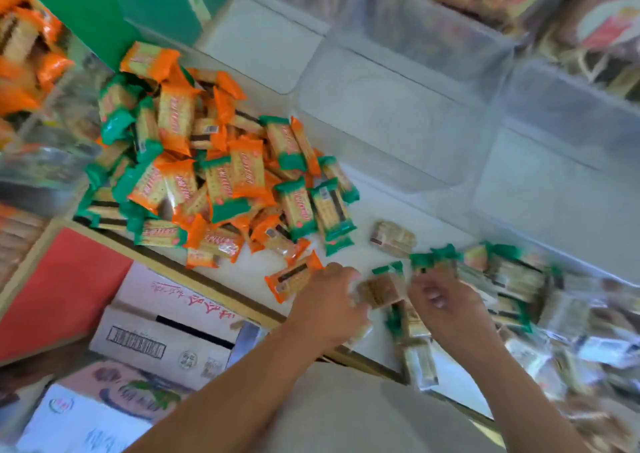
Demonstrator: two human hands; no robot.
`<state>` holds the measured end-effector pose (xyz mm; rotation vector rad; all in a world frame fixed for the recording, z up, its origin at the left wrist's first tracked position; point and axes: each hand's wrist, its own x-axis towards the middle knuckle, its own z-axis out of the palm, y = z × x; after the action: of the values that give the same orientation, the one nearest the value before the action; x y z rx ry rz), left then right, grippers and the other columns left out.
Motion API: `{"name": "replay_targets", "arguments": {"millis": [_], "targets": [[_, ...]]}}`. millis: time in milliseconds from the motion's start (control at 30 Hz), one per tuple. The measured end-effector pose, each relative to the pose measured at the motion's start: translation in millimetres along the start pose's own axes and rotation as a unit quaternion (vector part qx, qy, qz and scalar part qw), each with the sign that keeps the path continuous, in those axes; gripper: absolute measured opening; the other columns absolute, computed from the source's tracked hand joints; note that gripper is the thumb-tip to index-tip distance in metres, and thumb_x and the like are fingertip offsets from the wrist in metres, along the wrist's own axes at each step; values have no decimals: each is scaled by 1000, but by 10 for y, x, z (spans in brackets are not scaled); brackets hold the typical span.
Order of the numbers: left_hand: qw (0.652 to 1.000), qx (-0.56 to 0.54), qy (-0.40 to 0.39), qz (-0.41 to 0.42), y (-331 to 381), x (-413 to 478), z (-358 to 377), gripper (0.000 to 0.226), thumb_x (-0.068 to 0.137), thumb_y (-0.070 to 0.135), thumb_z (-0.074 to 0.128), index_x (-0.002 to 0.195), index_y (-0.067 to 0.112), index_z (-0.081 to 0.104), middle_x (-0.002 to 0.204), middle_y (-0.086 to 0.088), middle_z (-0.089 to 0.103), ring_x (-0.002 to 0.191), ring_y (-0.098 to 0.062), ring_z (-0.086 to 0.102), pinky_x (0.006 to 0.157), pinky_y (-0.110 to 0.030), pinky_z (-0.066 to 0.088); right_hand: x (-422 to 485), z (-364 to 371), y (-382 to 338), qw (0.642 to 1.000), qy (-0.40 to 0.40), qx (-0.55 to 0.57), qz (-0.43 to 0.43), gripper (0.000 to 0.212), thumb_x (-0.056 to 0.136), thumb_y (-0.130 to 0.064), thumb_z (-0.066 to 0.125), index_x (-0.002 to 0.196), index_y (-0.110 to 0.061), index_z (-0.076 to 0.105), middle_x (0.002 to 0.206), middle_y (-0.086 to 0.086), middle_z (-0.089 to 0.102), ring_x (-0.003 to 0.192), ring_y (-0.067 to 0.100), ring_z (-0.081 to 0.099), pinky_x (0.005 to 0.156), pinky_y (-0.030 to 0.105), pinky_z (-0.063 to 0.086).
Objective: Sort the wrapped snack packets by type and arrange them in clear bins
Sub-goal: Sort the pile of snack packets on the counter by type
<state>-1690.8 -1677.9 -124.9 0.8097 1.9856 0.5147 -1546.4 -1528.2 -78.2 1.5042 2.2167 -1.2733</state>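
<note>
Left hand [329, 300] grips clear-wrapped packet [381, 291] over counter [381, 210], right hand [446, 309] curled beside it, grip unclear in blur; orange-green packet pile [214, 168] beyond.

bare left hand [329, 302], bare right hand [448, 305] — grey garment [346, 414] beneath.

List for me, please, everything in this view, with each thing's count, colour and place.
counter: one, white, centre
packet pile: many, orange-ended and green-ended mixed, counter's left
orange packet: one, orange-ended, near edge below the pile
green packets: several, green-ended, blurred, counter's right
beige packet: one, brownish, near edge
clear bins: at least three, see-through, far side
cardboard boxes: at least two, pale, below the counter
left hand: one, grips the beige packet
right hand: one, curled by green packets; grip unclear
</note>
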Motion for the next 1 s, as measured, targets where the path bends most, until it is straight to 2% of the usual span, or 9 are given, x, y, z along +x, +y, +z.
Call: {"name": "replay_targets", "arguments": {"millis": [100,233,400,467,533,633,733,867,1000], "targets": [[995,94,-18,-41,-74,37,317,79,80,53,77,144,25,42,138,-1,45,129,-24,42,102,-39,46,-102,-53,356,999,5,41,16,9,93,-27,70,93,-36,71,87,-15,71,83,-1,64,67,10,44],[994,50,31,-91,-183,57,578,78,69,52,85,134,26,51,127,3,50,119,-21,46,92,-33,44,-186,-36,531,998,23,59,8,18,92,-22,72,98,-39,70,89,-20,70,87,-8,63,70,11,48],[993,9,92,-72,-327,-4,535,37,74,38,86,93,31,56,104,13,51,98,-14,54,69,-20,37,-197,-257,610,984,144,89,-56,17,85,-22,79,98,-29,71,90,-17,69,83,1,65,68,18,52],[993,23,99,-62,-373,-56,470,36,79,40,82,103,32,56,111,16,50,103,-13,56,73,-23,40,-138,-355,684,975,202,16,-93,26,82,-17,82,105,-22,70,100,-11,66,89,12,64,67,26,50],[993,32,75,-84,-338,-66,446,63,75,54,82,126,32,51,126,16,47,114,-11,53,88,-31,47,-29,-424,738,961,226,-86,-136,37,78,-18,86,111,-17,70,111,-2,66,100,26,63,72,28,48],[993,60,35,-92,-199,-50,539,90,66,60,85,140,30,43,131,9,46,120,-15,49,98,-36,48,167,-480,755,965,135,-163,-151,47,81,-27,84,124,-19,67,130,2,64,122,31,58,83,43,56],[994,51,44,-92,-142,-35,672,88,64,52,89,137,28,46,121,6,46,116,-18,48,96,-35,48,283,-517,750,974,50,-199,-96,54,91,-34,73,141,-27,55,143,-4,57,132,22,51,104,46,49],[994,-11,57,-97,-187,-77,642,60,63,43,92,106,31,51,105,11,45,97,-14,52,76,-26,48,365,-589,747,982,31,-168,-80,54,91,-35,74,141,-32,54,136,-8,61,121,17,58,97,37,51],[995,-28,64,-68,-203,-149,450,41,76,40,86,99,33,54,97,14,57,87,-7,57,68,-23,45,366,-648,752,977,0,-208,-43,55,95,-42,68,145,-35,47,140,-10,57,119,16,58,91,33,51]]}}
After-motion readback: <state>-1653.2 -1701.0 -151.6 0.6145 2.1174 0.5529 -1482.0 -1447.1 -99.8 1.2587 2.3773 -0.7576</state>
